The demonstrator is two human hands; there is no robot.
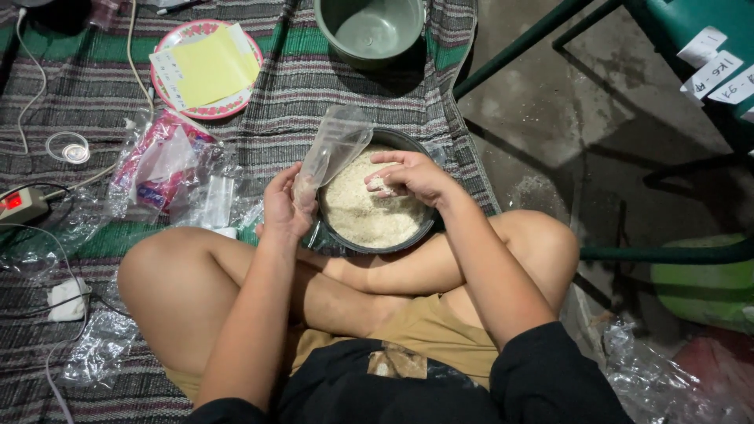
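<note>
Clear, soft plastic is standing up from the left hand (pixel 284 210), whose fingers are closing around the lower part of a small transparent bag (pixel 330 153) at the rim of a round dark bowl of pale rice grains (pixel 369 206). Over the rice, the right hand (pixel 410 176) is pinching a clump of grains, fingers curled together.

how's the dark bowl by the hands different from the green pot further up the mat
The dark bowl is heaped with pale rice, while the green pot looks empty. The bowl sits against the person's crossed legs, with the right hand in the rice and the left hand holding a clear plastic bag at its rim; the pot stands untouched at the mat's far edge. The pot looks deeper. Both are round and open-topped.
</note>
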